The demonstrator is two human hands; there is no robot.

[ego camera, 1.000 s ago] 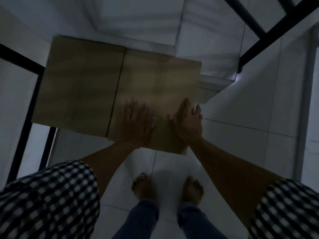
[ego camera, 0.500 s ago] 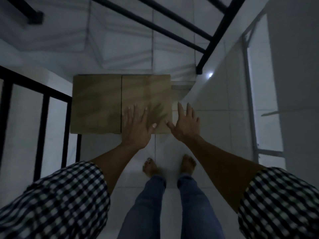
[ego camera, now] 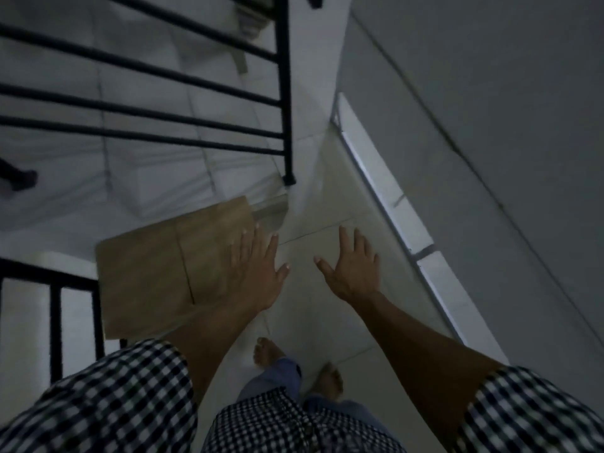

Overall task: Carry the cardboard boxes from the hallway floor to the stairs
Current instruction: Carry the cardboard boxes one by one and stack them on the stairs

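Observation:
Two brown cardboard boxes (ego camera: 163, 266) lie flat side by side at the top edge of the stairs (ego camera: 157, 184), left of centre. My left hand (ego camera: 256, 266) hovers with fingers spread over the right edge of the boxes, holding nothing; whether it touches them I cannot tell. My right hand (ego camera: 351, 266) is open in the air over the pale floor tiles, right of the boxes and apart from them. The picture is dim and blurred by motion.
Black metal railings (ego camera: 284, 93) run along the stairwell at upper left, and another railing section (ego camera: 55, 315) stands at lower left. White steps descend beyond the boxes. A grey wall (ego camera: 490, 125) and a door frame (ego camera: 392, 197) rise on the right. My bare feet (ego camera: 268, 351) stand on the tiled landing.
Both hands have lifted off the boxes and spread open. My view has swung to the right and pulled back, so the boxes now sit lower left and the wall fills the right.

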